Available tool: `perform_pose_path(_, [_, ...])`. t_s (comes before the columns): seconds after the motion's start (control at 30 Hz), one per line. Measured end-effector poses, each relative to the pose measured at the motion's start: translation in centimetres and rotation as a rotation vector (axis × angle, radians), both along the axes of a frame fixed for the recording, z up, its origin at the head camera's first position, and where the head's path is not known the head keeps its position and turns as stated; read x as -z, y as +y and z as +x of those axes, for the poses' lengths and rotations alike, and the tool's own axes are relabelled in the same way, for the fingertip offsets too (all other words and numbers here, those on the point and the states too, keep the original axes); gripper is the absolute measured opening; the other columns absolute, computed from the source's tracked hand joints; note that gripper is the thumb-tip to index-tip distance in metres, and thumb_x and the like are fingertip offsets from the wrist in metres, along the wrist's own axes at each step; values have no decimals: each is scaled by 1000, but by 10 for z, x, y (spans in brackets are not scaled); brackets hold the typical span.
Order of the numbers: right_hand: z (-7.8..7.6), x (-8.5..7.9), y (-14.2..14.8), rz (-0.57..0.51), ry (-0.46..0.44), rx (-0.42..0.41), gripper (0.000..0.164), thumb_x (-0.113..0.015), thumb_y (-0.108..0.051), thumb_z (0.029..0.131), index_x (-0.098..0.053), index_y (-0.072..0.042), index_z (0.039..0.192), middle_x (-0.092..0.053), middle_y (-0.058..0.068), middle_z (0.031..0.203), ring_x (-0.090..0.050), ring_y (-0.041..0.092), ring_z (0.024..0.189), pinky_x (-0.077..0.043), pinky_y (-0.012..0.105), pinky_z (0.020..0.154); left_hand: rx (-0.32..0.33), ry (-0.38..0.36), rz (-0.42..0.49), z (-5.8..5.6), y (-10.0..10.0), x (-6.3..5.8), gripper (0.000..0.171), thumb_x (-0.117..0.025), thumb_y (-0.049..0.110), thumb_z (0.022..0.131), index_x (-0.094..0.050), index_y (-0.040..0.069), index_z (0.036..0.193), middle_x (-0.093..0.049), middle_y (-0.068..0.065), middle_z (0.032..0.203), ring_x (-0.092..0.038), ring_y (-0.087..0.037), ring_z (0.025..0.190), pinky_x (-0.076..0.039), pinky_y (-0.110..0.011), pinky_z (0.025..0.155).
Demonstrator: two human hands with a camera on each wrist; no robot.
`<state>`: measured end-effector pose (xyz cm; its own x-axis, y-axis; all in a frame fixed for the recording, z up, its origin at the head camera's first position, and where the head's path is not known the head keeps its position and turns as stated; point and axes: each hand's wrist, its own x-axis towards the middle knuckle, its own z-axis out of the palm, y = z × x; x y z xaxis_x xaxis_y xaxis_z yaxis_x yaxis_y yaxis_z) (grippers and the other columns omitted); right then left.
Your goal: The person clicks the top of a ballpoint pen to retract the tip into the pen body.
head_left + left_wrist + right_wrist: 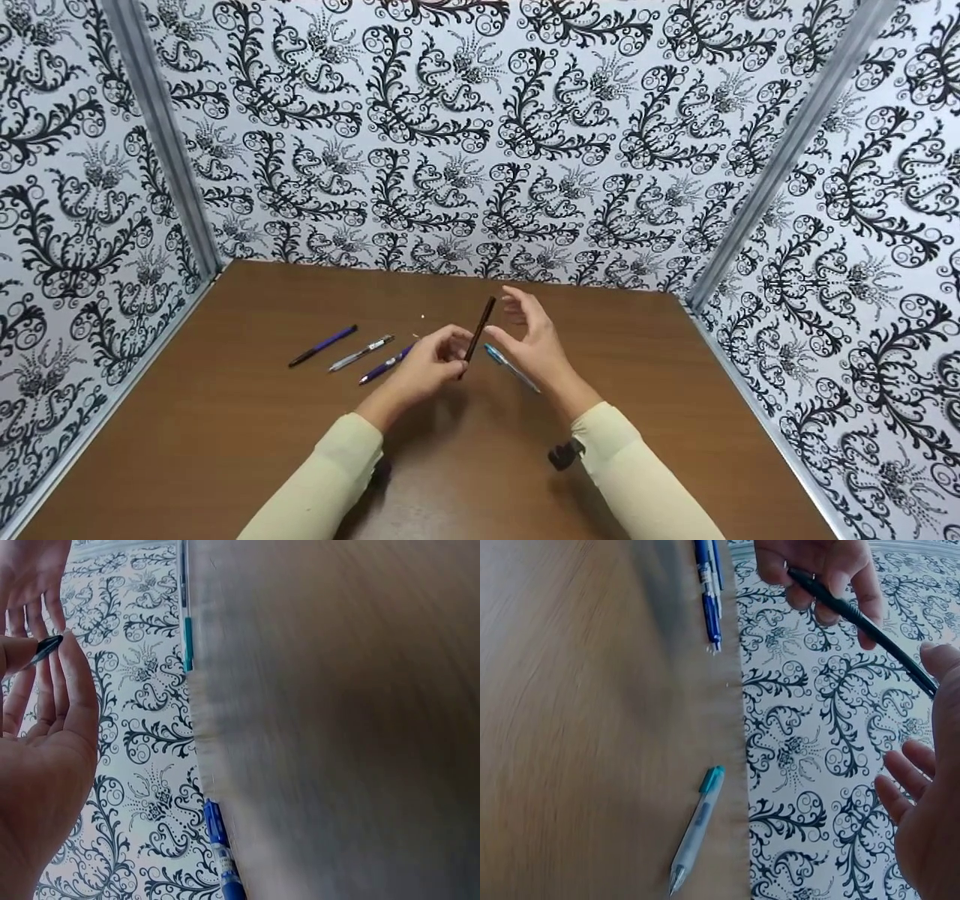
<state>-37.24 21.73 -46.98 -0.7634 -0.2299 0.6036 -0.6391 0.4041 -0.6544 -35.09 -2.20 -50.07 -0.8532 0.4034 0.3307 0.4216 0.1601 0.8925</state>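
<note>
My left hand [426, 364] pinches a dark, slim pen [478, 334] by its lower end, between thumb and fingers. The pen is held above the table, tilted with its upper end away from me. Close by on the right is my right hand [536, 345], its fingers loosely spread and gripping nothing. In the right wrist view, the right thumb [943, 660] is near the pen's free end; whether they touch I cannot tell. A clear pen with a teal clip [510, 366] lies on the table beneath the right hand.
Left of my hands, a blue-and-black pen [324, 345], a clear-grey pen [361, 353] and a dark blue pen [384, 366] lie slanted on the brown table [247, 420]. Tiny white bits [422, 316] lie behind them. Patterned panels [450, 150] enclose the back and sides.
</note>
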Motion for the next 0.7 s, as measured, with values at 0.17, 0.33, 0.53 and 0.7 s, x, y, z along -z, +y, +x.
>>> perform_pose_path(0.17, [1,4,5,72,-19,20,78,-89,-27,96,-52,-11,163,-61,5,149,-60,24,134,-50,47,117,-7,-10,-33,0,-5,0,40,-66,-7,93,-70,4,132,-74,-9,103,-67,-20,92,-57,-32,77])
perform_pose_path(0.33, [-1,9,7,112,-34,22,83,-89,-31,96,-48,-12,166,-58,4,156,-58,25,137,-48,46,118,-4,-25,-75,0,-10,2,38,-67,-5,96,-71,5,132,-74,-10,107,-66,-21,95,-57,-35,80])
perform_pose_path(0.53, [-3,15,8,145,-32,5,83,-89,-29,96,-48,-11,167,-58,7,156,-57,26,138,-48,46,118,3,-28,-138,1,-14,1,38,-66,-3,98,-70,8,135,-74,-11,113,-66,-21,98,-57,-38,84])
perform_pose_path(0.7, [-5,20,7,176,-36,7,85,-89,-30,96,-48,-10,167,-58,9,157,-56,27,139,-46,46,120,-1,-18,-185,2,-19,1,40,-66,-3,98,-70,8,136,-72,-6,110,-66,-20,97,-57,-37,83])
